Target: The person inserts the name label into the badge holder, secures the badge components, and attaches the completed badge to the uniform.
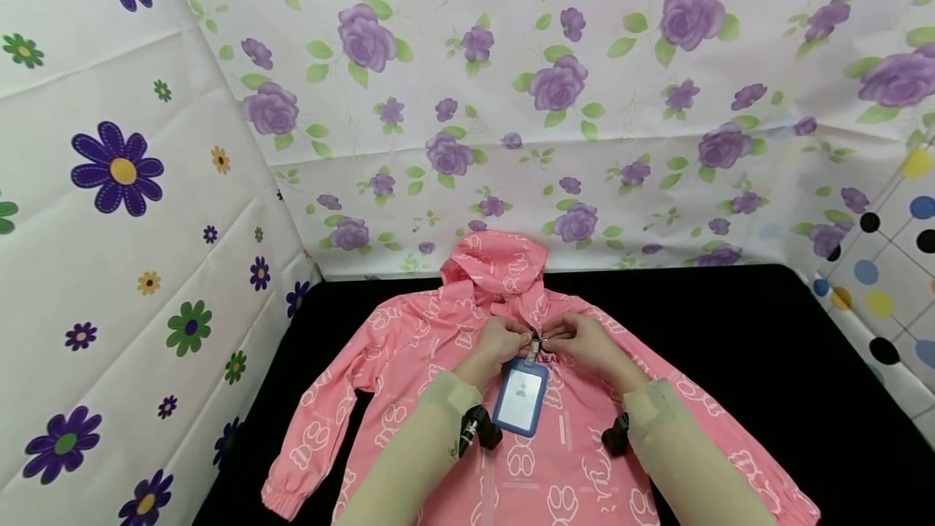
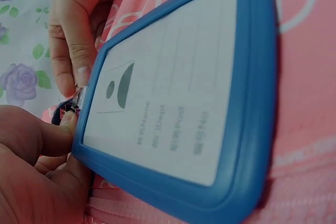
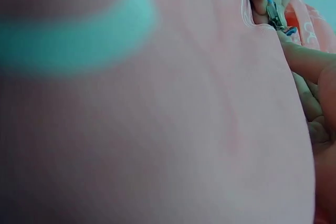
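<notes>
A pink hooded jacket [image 1: 431,364] with white bear outlines lies spread out, hood at the far end. On its upper front rests a blue-framed ID badge holder [image 1: 521,396] with a white card inside. My left hand [image 1: 500,341] pinches the metal clip [image 2: 79,98] at the top of the badge holder, beside a small dark strap piece [image 2: 64,110]. Facing it, my right hand [image 1: 587,341] pinches the jacket's front edge right at the clip; some of its fingers [image 3: 308,100] are behind the fabric. Whether the clip's teeth bite the fabric is hidden by the fingertips.
The jacket covers much of a black table surface [image 1: 723,323]. White cloth with purple roses [image 1: 555,88] hangs behind it, and a flower-printed cloth [image 1: 146,266] stands at the left. A dotted cloth [image 1: 884,291] borders the right side.
</notes>
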`<move>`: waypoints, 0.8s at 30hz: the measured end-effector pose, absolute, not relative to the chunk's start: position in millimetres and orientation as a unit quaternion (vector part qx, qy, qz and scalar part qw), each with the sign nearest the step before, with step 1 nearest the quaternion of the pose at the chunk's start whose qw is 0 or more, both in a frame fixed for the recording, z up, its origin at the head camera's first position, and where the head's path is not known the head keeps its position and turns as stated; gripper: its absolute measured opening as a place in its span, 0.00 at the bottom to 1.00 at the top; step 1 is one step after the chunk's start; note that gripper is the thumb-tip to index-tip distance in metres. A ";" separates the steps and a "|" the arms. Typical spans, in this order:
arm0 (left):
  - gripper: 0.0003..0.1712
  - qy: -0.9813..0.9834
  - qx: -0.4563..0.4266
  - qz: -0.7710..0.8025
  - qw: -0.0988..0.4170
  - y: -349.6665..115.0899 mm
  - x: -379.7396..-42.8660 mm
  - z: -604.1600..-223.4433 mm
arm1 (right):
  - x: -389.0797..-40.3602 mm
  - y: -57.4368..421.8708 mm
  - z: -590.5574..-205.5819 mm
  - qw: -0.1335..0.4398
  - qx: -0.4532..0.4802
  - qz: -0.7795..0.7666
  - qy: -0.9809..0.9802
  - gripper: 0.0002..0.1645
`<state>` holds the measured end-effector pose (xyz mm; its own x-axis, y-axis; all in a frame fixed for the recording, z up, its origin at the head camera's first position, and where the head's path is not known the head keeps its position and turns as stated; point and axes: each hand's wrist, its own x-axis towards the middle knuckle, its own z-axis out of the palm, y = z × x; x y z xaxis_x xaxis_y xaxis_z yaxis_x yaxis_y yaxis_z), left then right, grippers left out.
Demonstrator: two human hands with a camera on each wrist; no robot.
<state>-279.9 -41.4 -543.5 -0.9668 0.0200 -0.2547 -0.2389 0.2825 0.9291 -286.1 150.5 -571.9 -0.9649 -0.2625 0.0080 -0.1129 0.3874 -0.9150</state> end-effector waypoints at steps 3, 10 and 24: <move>0.05 0.779 -0.064 0.613 0.115 -42.6 -279.1 -544.6 | -287.7 152.0 -573.3 0.062 -0.110 -0.541 0.832 0.10; 0.05 0.766 -0.074 0.628 0.117 -40.9 -278.5 -544.4 | -291.0 155.2 -575.5 0.050 -0.114 -0.523 0.843 0.09; 0.04 0.784 -0.014 0.613 0.098 -47.8 -278.4 -538.9 | -290.5 154.4 -567.7 0.057 -0.127 -0.476 0.869 0.06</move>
